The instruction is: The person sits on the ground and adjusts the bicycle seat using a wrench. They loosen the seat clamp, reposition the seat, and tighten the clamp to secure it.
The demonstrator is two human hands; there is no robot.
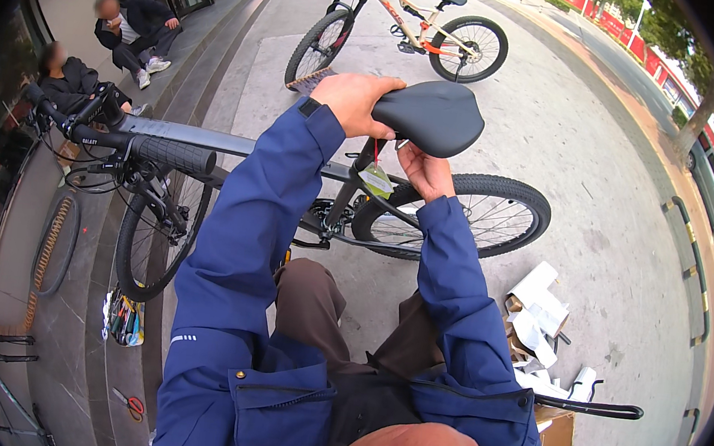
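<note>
A dark grey mountain bicycle [191,136] stands sideways before me, handlebar to the left and rear wheel [506,218] to the right. My left hand [354,103] grips the nose of its black saddle [435,114], thumb at the near side and fingers over the far side. My right hand [425,168] is under the saddle, its fingertips at a small metal part by the seat clamp; the saddle partly hides them, so their hold cannot be made out. A green and white tag [376,180] hangs on a red string by the seatpost.
A beige and orange bicycle [414,28] stands beyond. Two people [133,34] sit on stone steps [183,90] at the left. A tool tray [126,320] and red-handled scissors [135,405] lie on the steps. Paper and cardboard packaging [538,311] lies at the right.
</note>
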